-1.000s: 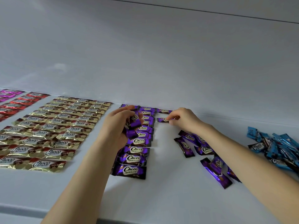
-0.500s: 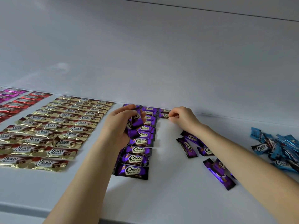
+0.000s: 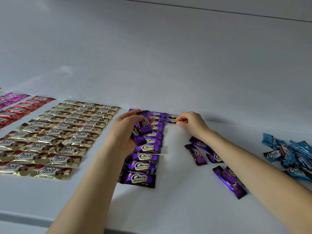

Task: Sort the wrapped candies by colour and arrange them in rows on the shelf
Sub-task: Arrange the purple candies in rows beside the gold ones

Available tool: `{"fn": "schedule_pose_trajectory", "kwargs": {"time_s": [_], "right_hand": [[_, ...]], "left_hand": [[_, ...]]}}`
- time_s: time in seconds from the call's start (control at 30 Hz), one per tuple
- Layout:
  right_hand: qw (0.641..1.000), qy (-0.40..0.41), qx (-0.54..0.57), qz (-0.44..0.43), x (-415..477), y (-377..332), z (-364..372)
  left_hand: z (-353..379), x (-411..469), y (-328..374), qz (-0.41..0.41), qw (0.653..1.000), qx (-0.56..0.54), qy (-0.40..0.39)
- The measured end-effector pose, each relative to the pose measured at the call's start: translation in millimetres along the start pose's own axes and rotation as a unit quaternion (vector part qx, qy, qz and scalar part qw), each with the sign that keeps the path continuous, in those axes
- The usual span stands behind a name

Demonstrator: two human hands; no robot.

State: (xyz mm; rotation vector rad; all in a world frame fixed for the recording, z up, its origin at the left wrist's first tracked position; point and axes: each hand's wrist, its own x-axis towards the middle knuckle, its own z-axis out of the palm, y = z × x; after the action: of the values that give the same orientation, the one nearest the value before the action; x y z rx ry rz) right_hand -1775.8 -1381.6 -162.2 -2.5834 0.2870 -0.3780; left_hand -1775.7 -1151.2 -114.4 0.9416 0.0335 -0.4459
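Purple candies (image 3: 143,156) are the colour in hand. One full column runs from the back wall (image 3: 168,65) toward the front of the shelf (image 3: 168,208), and a second is being started at its three o'clock side. There the right hand (image 3: 190,123) pinches the end of a wrapped candy (image 3: 170,120) between thumb and fingertips. The piece lies flat, just in front of the one set against the wall. The left hand (image 3: 125,130) is curled round a small stock of purple pieces (image 3: 143,127), held above the first column — at least two, though the count is hard to tell.

By my reading the placing step is nearly done. The next move calls for letting go without dragging the wrapper askew, then taking a fresh piece from the left hand's stock.

Bare shelf lies open at six o'clock of the new column, so it has room to grow forward. The loose purple ones (image 3: 196,153), at five o'clock of the right hand, lie slantwise beside that lane and may need clearing. The gold block (image 3: 55,132) sits at nine o'clock of the left hand with a gap between, and the blue heap (image 3: 290,154) lies well apart at three o'clock. The front edge (image 3: 25,217) is at six o'clock — the first column stops short of it.
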Motion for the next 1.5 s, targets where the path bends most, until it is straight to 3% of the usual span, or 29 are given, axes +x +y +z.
{"fn": "schedule_pose_trajectory", "kwargs": {"time_s": [0.23,0.37,0.47,0.6,0.73,1.0,1.23,1.4,1.5], "right_hand": [[1.000,0.006,0.014,0.011,-0.1,0.1,-1.1],[0.997,0.057,0.053,0.011,-0.2,-3.8,-11.9],[0.986,0.085,0.141,0.004,-6.5,-20.3,-28.1],[0.954,-0.016,0.300,0.005,-34.5,-56.7,-49.8],[0.944,-0.125,0.306,-0.029,-60.0,-79.4,-53.5],[0.928,-0.056,0.368,0.004,-64.0,-72.5,-54.5],[0.953,-0.073,0.269,-0.116,-66.8,-64.8,-54.8],[0.983,-0.002,0.178,-0.037,-47.6,-37.9,-41.6],[0.998,-0.032,0.046,0.015,-39.7,-17.1,-31.8]], "left_hand": [[-2.4,2.1,0.5,0.000,1.000,0.007,-0.009],[0.8,-3.2,0.4,0.012,0.998,0.066,0.014],[2.5,-7.4,-2.5,0.019,0.993,0.105,-0.043],[4.7,-11.5,-7.6,0.032,0.977,0.169,-0.122],[6.5,-14.1,-9.8,0.040,0.963,0.223,-0.142],[7.1,-14.9,-7.3,0.043,0.971,0.192,-0.132],[7.5,-13.5,-9.3,0.041,0.972,0.203,-0.111],[8.0,-11.6,-5.7,0.062,0.985,0.154,-0.052],[7.5,-8.8,-1.6,0.067,0.994,0.087,-0.015]]}}
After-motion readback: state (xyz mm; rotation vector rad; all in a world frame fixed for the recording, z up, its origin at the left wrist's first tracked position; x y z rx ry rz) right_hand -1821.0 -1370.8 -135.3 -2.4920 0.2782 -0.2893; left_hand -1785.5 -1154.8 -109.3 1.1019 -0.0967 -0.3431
